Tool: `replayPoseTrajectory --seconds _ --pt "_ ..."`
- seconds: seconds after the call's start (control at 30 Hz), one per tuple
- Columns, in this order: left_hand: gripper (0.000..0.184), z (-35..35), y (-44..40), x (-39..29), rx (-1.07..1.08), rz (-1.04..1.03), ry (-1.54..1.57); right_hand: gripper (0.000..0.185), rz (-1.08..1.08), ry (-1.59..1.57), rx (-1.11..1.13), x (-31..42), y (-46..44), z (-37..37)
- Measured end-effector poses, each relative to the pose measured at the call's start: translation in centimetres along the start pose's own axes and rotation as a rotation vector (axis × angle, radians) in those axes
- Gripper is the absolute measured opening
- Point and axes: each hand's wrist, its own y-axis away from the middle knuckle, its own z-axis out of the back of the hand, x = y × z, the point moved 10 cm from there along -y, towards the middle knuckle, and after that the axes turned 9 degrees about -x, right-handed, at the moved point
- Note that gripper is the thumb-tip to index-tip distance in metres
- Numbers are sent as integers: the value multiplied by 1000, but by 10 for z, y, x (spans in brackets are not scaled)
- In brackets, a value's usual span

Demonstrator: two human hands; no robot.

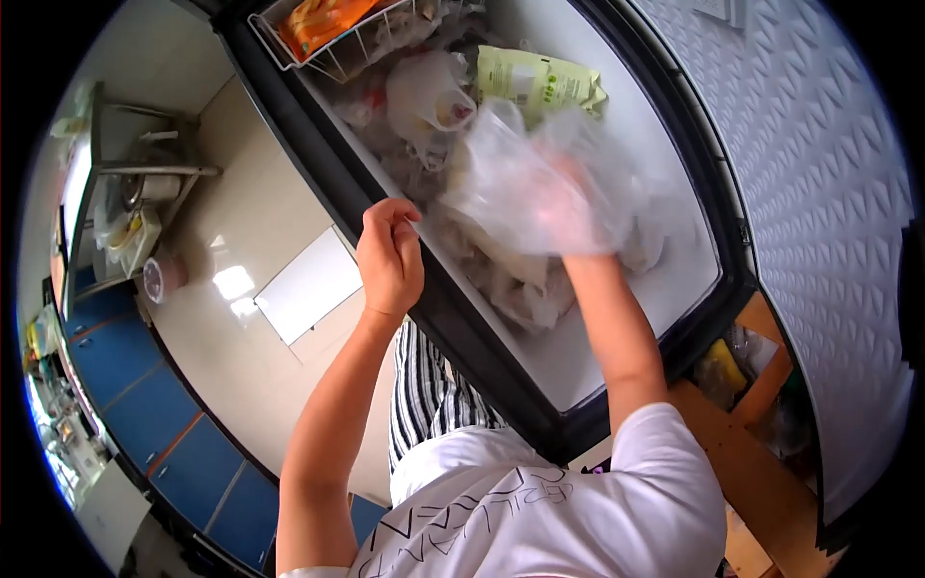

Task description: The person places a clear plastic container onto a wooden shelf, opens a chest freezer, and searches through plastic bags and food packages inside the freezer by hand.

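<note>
one plastic bag (496, 173), likely light, soft, slippery, best gathered by slack folds; right hand's grip (568, 207) blurred through it, closure we cannot tell; left hand's grip (390, 255) curled together, near freezer rim (458, 342);

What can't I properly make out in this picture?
In the head view:
Right hand: its grip is blurred and veiled by a translucent white plastic bag.
Glossy orange packet: its far end is cut off by the top edge.
Pale green printed packet: its fine print is too small to read.
</note>
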Motion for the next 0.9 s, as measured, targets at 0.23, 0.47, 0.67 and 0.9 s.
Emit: replayPoseTrajectory --seconds 0.23,0.47,0.67,0.9 --pt "17 -2 -2 2 18 -34 -93 32 139 308 -73 -133 -81 -62" --pt "18 -5 -4 0 41 -58 -129 47 -188 999 437 -160 -26 -16" --pt "19 -5 -4 -6 66 -113 -157 74 -320 1559 889 -223 184 61" --pt "17 -7 -2 -7 91 -101 -179 37 -391 1328 735 -222 226 103"
